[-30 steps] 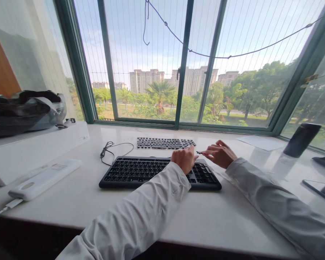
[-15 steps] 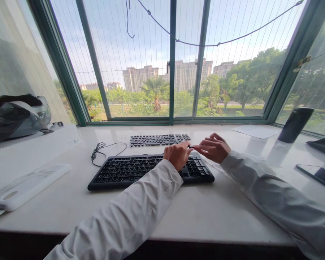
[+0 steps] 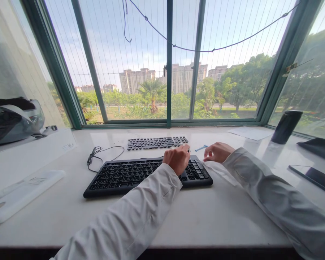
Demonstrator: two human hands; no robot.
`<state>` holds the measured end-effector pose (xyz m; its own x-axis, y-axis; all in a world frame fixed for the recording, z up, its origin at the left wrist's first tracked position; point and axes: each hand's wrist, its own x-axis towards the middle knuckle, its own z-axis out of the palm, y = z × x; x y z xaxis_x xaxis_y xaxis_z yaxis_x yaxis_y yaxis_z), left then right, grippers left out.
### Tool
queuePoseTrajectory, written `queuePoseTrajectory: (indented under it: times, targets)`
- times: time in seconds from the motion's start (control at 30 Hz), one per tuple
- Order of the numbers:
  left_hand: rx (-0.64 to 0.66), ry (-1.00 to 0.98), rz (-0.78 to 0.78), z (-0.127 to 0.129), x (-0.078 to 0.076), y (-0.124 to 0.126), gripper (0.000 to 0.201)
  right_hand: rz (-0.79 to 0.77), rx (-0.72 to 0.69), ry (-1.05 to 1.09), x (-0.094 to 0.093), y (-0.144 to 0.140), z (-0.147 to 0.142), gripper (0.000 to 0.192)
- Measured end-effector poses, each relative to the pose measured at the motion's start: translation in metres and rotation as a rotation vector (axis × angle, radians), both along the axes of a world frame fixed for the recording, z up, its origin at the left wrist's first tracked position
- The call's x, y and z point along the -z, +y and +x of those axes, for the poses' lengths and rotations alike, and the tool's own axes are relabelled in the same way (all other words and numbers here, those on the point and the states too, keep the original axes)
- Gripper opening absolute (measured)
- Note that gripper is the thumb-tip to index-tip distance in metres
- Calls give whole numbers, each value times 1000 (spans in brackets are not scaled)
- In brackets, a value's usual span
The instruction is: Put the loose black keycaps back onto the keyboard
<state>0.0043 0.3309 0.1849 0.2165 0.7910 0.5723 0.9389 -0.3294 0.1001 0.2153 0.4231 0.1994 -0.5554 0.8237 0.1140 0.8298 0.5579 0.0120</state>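
Fingers [image 3: 182, 153] of left hand [image 3: 176, 159] curled together over keyboard [image 3: 141, 171] far edge | right hand [image 3: 218, 151] loosely apart, empty, beside blue tool [image 3: 200, 148] on desk [image 3: 206, 213]

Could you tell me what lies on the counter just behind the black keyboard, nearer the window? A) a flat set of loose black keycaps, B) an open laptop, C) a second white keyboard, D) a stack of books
A: a flat row of black keycaps lies between the keyboard and the window, just beyond the left hand.
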Motion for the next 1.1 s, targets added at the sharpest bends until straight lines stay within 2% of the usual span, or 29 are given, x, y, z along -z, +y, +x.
queuePoseTrajectory:
  times: [0.17,0.27,0.33,0.43,0.5,0.6,0.7,0.77,0.93,1.1]
  targets:
    - [12,20,8,4,2,-2,26,-128,19,26,16,14,5,14]
    - [17,30,5,6,3,-3,27,-110,22,39,21,18,5,12]
    - [10,28,9,7,3,-4,27,-56,38,154,22,20,5,15]
    - [-4,13,21,8,2,-5,27,-23,24,493,21,22,3,25]
    - [-15,4,19,8,2,-6,27,-108,-36,746,20,19,-2,34]
    - [-23,3,4,8,0,-7,25,-368,-129,1069,20,7,-14,39]
    - [-5,-2,10,8,-2,-9,24,-591,-158,1245,23,-9,-29,38]
    - [6,-11,14,8,-3,-9,24,-686,-160,1302,24,-18,-38,38]
    - [25,-25,-16,7,-5,-11,25,-759,-164,1358,21,-34,-50,41]
    - [59,-66,-38,7,-9,-14,31,-745,-131,1395,16,-39,-52,43]
